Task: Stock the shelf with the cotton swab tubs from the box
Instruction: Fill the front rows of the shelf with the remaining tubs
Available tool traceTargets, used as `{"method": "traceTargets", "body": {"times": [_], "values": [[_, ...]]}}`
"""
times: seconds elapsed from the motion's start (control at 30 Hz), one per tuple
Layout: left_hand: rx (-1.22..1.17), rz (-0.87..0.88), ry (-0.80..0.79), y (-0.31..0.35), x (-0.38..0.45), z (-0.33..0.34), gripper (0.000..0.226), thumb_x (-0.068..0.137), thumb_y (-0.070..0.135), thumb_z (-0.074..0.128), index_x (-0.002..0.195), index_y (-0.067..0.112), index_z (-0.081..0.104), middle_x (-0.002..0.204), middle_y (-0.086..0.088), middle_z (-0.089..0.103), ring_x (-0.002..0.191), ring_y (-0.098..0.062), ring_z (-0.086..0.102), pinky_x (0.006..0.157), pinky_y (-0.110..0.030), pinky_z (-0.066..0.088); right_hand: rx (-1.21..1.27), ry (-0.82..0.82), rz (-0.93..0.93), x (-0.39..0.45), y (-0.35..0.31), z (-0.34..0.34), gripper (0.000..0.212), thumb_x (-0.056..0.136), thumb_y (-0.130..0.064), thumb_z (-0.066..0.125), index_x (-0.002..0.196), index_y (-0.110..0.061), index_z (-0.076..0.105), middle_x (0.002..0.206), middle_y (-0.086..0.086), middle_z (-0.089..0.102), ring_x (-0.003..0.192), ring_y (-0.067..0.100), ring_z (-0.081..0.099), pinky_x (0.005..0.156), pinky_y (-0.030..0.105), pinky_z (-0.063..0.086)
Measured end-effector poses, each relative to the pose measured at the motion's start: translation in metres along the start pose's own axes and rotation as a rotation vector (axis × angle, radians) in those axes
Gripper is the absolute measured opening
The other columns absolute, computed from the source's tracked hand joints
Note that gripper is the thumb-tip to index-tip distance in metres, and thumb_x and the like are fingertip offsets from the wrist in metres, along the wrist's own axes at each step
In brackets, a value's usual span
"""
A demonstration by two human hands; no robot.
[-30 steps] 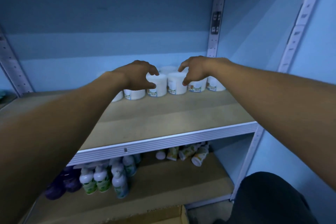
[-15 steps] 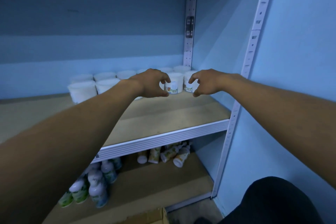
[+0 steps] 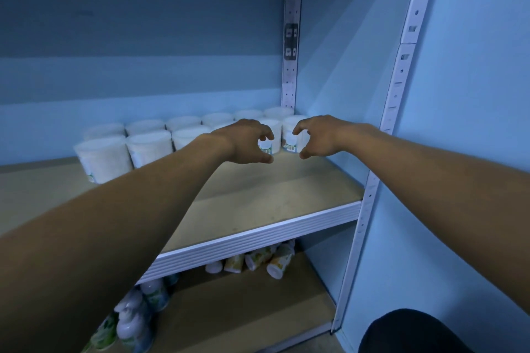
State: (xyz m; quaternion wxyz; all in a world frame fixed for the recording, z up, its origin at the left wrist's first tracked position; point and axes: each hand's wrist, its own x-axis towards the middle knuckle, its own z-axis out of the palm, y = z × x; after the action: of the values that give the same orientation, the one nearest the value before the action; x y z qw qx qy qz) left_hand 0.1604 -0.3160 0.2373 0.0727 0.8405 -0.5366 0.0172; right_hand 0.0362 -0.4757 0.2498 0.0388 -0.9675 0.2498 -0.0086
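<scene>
Both arms reached over the shelf (image 3: 258,195) toward the tubs (image 3: 149,146), which stood in two rows along the shelf's back edge, up to the rear post (image 3: 291,66) at its back right corner. Left hand (image 3: 243,142) hovered in front of one front-row tub near that corner, fingers (image 3: 265,130) curled in a loose claw, holding nothing. Right hand (image 3: 318,137) hovered in front of the next tub, fingers curled the same, nothing gripped. Contact with the tubs could not be told. Bottles (image 3: 258,261) lay and stood on the board below the shelf.

bottles (image 3: 137,321) on lower shelf (image 3: 229,306)
</scene>
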Motion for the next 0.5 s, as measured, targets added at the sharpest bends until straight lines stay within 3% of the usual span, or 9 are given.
{"method": "traceTargets", "body": {"times": [0.13, 0.27, 0.33, 0.5], "values": [[0.02, 0.0, -0.004, -0.004, 0.033, 0.011, 0.06, 0.083, 0.049, 0.069, 0.136, 0.029, 0.05, 0.138, 0.002, 0.049, 0.127, -0.02, 0.047, 0.101, -0.034, 0.042, 0.028, 0.041, 0.004, 0.029, 0.009, 0.007, 0.069, 0.086, -0.036, 0.074, 0.148, -0.03, 0.043, 0.15, 0.006, 0.043, 0.132, 0.025, 0.048, 0.105, 0.034, 0.043], [0.044, 0.022, 0.019, -0.006, 0.062, 0.013, 0.045, 0.077, 0.041, 0.072, 0.114, 0.019, 0.062, 0.123, -0.005, 0.059, 0.115, -0.028, 0.056, 0.092, -0.037, 0.048, 0.048, 0.091, 0.0, 0.061, 0.013, 0.012, 0.068, 0.085, -0.035, 0.075, 0.146, -0.03, 0.046, 0.146, 0.008, 0.043, 0.131, 0.028, 0.049, 0.098, 0.033, 0.043], [0.055, 0.009, 0.024, -0.01, 0.075, 0.013, 0.051, 0.081, 0.037, 0.073, 0.126, 0.017, 0.06, 0.13, -0.007, 0.057, 0.119, -0.028, 0.055, 0.099, -0.041, 0.047, 0.058, 0.099, -0.003, 0.077, 0.014, 0.014, 0.069, 0.083, -0.034, 0.078, 0.144, -0.03, 0.047, 0.146, 0.009, 0.043, 0.131, 0.03, 0.049, 0.098, 0.034, 0.043], [0.075, -0.028, -0.009, -0.027, 0.108, 0.021, 0.077, 0.079, 0.049, 0.073, 0.146, 0.025, 0.041, 0.15, -0.003, 0.041, 0.136, -0.024, 0.041, 0.111, -0.038, 0.036, 0.072, 0.087, -0.023, 0.107, 0.021, 0.016, 0.075, 0.081, -0.034, 0.08, 0.147, -0.028, 0.044, 0.147, 0.01, 0.041, 0.13, 0.031, 0.049, 0.099, 0.038, 0.045]]}}
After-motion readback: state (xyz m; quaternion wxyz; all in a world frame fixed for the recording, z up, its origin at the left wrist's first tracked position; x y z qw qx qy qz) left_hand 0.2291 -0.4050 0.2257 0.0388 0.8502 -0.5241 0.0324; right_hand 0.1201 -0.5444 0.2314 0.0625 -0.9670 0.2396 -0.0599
